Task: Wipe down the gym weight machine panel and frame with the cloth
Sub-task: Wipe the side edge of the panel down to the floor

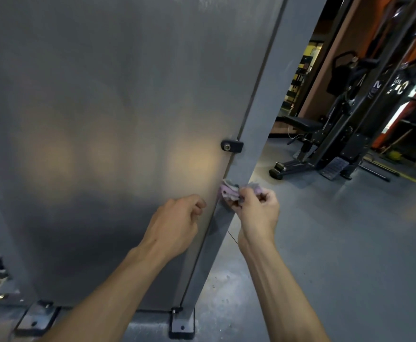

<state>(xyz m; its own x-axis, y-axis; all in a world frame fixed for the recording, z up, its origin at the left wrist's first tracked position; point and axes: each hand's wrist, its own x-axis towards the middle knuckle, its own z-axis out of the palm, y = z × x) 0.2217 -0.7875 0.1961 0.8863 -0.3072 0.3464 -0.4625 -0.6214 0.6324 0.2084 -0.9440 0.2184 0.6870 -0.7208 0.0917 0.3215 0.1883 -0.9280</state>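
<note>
The right hand pinches a bunched cloth against the frame below the clamp, left hand loosely curled and empty; so small a wad could slip or skip patches.

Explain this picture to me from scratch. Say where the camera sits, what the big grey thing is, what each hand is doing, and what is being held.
There is one picture, taken by a wide-angle camera worn on a person's head, looking forward and down at their own arms. The big grey sheet is the weight machine's panel, and the slanted grey bar beside it is the frame post, joined to the panel by a small black clip. The right hand grips a bunched pinkish cloth and presses it against the post just below the clip. The left hand holds nothing; its fingers are loosely curled in front of the panel. Behind, on the grey floor, stands another black gym machine.
</note>
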